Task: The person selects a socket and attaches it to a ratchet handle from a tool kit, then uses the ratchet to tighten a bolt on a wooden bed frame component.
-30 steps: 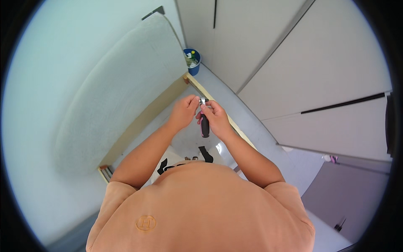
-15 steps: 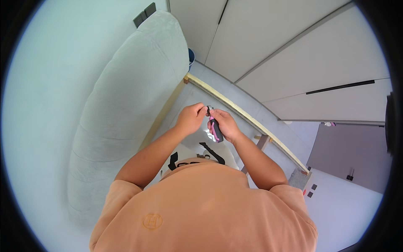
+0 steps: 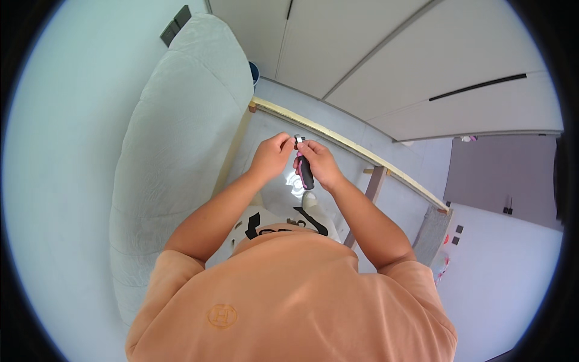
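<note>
My right hand [image 3: 321, 164] is closed around the upper part of a short ratchet wrench [image 3: 306, 175] with a black and pink handle. The tool's silver head points away from me, and the handle hangs down toward my body. Beside that head, my left hand [image 3: 271, 157] has thumb and fingers pinched together at its left side. Whether the left fingertips grip the head itself or a small part on it is too small to make out.
Below my hands, a bed-like frame has a pale wooden rail [image 3: 325, 133] and a brown crossbar [image 3: 373, 187]. A padded grey headboard [image 3: 181, 139] leans along the left wall. Pale cabinets [image 3: 362, 60] stand beyond the rail, near a blue bucket [image 3: 256, 73].
My view has shifted, so the headboard, rail and cabinets sit differently in it. Both hands stay together at the wrench, whose handle now hangs more upright. My shoe has come into view.
</note>
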Demonstrator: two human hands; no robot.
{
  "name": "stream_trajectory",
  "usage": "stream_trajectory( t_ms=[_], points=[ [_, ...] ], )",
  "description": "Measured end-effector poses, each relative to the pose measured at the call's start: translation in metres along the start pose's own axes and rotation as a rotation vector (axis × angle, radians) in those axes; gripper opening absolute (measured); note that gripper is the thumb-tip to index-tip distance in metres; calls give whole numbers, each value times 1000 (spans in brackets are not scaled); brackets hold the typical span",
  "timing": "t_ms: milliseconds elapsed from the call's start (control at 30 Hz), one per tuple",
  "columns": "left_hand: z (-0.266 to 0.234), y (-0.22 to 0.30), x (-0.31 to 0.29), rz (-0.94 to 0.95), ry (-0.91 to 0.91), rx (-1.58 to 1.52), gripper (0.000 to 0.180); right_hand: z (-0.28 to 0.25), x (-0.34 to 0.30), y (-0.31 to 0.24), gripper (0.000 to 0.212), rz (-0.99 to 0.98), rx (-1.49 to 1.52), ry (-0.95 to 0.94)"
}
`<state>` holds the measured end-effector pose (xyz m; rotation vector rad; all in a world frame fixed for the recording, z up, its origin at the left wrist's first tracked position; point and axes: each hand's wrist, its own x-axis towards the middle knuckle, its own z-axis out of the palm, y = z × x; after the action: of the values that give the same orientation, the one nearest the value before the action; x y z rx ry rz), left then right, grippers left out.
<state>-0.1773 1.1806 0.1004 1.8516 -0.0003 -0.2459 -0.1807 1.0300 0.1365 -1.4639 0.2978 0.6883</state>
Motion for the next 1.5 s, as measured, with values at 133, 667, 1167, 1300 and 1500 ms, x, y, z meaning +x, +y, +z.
stream_trajectory(
  t_ms=[133, 667, 1167, 1300, 1500],
  points=[
    [19, 15, 3, -30, -93, 70, 30, -30, -12, 5, 24, 19, 75, -29],
    [120, 51, -16, -160, 189, 73, 29, -132, -18, 26, 24, -118, 56, -314],
    [96, 52, -12, -220, 108, 65, 32, -116, -9, 32, 24, -204, 100, -319],
    [73, 42, -8, -266, -6, -151, 34, -95, 0, 41, 25, -237, 145, -270],
    [24, 25, -13, -333, -179, -301, 33, -45, -2, 43, 22, -227, 56, -129]
  ],
)
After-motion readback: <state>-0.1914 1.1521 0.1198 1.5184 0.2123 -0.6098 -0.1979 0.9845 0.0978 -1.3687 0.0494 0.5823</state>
